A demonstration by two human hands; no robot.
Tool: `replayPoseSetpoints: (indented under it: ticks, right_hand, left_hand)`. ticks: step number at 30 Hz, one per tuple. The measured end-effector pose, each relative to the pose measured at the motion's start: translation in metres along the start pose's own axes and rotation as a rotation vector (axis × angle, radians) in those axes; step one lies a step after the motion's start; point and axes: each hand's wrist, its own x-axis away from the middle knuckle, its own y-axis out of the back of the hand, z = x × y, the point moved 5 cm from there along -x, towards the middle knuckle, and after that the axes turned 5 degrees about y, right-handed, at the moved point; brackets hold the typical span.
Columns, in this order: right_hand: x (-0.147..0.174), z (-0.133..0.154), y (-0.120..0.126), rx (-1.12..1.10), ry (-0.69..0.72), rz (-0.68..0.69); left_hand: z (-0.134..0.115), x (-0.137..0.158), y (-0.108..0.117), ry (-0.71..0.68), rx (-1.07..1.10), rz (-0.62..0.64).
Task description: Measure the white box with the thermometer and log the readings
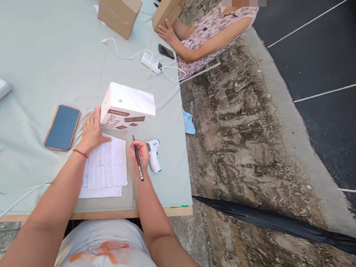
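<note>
A black pen is pinched in my right hand, its tip pointing away from me. My left hand has its fingers stretched out along the left side of a white box printed "Super Meal", with the thumb spread over the papers. Handwritten sheets of paper lie stacked between my forearms, in front of the box. Just right of my right hand lies a white infrared thermometer. To the left of my left hand rests a smartphone with its dark screen up.
A cardboard box stands at the back. Another person's hand touches a second cardboard box. Near them lie a power strip with a white cable and a black phone. The table's right edge drops to rough ground.
</note>
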Motion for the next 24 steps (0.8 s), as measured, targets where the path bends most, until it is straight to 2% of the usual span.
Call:
replayPoseSetpoints:
  ticks: [2, 5, 9, 15, 24]
  right_hand:
    - [-0.001, 0.003, -0.006, 0.005, 0.017, -0.033]
    - [-0.006, 0.005, -0.020, -0.030, 0.012, 0.017]
    - [-0.010, -0.007, -0.034, 0.008, -0.080, 0.002]
    - [-0.009, -0.024, -0.034, 0.184, -0.146, -0.166]
    - [-0.013, -0.020, -0.040, 0.168, -0.154, -0.117]
  left_hand:
    - [0.000, 0.001, -0.001, -0.016, 0.008, -0.005]
    - [0.000, 0.002, -0.003, -0.031, 0.012, -0.013]
    - [0.001, 0.003, -0.005, -0.012, -0.003, -0.027]
    - [0.000, 0.004, -0.005, -0.037, -0.002, -0.053]
    - [0.000, 0.003, -0.006, -0.027, -0.009, -0.032]
